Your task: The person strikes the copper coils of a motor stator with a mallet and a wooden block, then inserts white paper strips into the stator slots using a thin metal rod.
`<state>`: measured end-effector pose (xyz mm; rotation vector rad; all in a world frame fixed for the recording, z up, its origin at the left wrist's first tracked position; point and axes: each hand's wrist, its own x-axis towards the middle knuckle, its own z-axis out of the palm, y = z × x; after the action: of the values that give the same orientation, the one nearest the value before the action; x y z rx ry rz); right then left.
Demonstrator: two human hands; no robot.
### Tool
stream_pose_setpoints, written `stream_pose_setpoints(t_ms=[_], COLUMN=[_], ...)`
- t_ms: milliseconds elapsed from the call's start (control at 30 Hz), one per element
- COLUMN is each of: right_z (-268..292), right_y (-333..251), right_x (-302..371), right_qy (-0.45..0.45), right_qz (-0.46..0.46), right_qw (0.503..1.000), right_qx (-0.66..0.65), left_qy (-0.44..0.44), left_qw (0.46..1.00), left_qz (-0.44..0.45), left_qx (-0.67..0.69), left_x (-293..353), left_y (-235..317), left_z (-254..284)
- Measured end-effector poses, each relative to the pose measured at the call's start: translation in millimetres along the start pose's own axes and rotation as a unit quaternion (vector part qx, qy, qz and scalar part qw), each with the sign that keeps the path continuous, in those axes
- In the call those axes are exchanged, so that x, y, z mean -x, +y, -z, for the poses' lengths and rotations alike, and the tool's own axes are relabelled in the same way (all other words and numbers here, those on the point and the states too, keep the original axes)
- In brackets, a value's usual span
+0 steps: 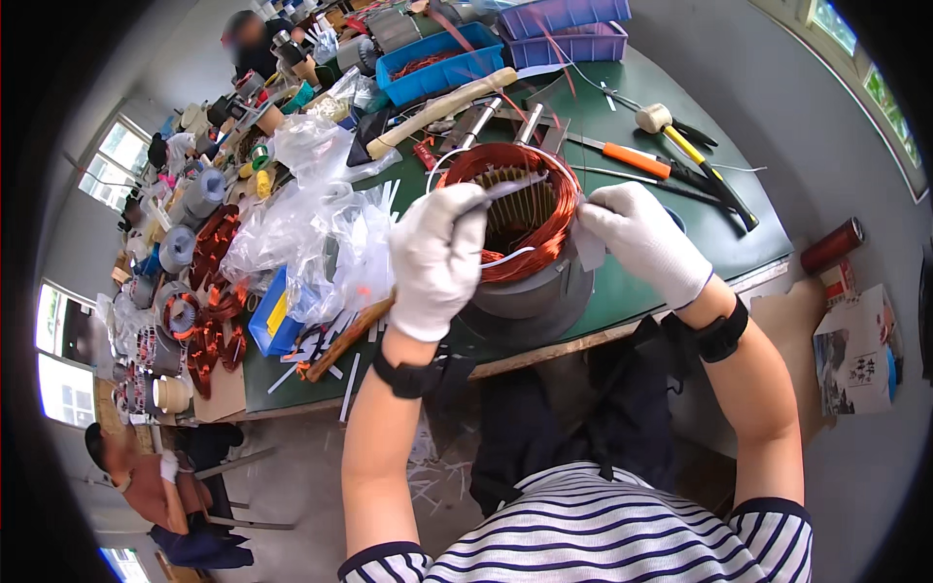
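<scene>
A motor stator (530, 219) with copper-red wire windings stands in a round grey housing (530, 316) at the front edge of the green table. My left hand (435, 257), in a white knit glove, is closed at the stator's left rim. Between its fingertips is a thin whitish strip (517, 183) that reaches over the far part of the opening. My right hand (646, 238), also gloved, pinches a pale translucent sheet piece (589, 245) against the outside of the windings on the right. A white sleeve (509, 257) lies across the near coil.
Right of the stator lie a mallet (685, 146), orange-handled cutter (637, 160) and black-handled tools. Behind are a wooden stick (442, 112) and blue bin (442, 66). Clear plastic bags (306, 219) and white strips cover the left side. Other people (160, 496) sit farther left.
</scene>
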<state>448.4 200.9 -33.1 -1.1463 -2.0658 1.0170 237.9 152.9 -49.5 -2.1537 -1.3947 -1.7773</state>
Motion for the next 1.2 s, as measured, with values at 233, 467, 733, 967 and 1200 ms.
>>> stream_pose_setpoints(t_ms=[233, 467, 733, 967, 1200], right_z=[10, 0, 4, 18, 21], right_y=[-4, -9, -12, -24, -29], right_x=[-4, -23, -28, -39, -90], right_qy=[0.013, 0.042, 0.019, -0.033, -0.009], right_qz=[0.016, -0.01, -0.007, -0.059, 0.019], right_qw=[0.999, 0.999, 0.999, 0.991, 0.997], right_qx=[0.027, 0.032, 0.046, 0.114, 0.077], left_qy=[0.008, -0.138, -0.153, -0.157, -0.122], left_qw=[0.994, 0.981, 0.981, 0.981, 0.988], left_qz=[-0.083, 0.075, 0.111, 0.106, 0.075], left_qx=[-0.072, -0.115, -0.043, -0.05, -0.06], left_x=[5, -56, -46, -50, -54], left_y=[17, -33, -50, -48, -41], left_z=[-11, 13, 5, 5, 8])
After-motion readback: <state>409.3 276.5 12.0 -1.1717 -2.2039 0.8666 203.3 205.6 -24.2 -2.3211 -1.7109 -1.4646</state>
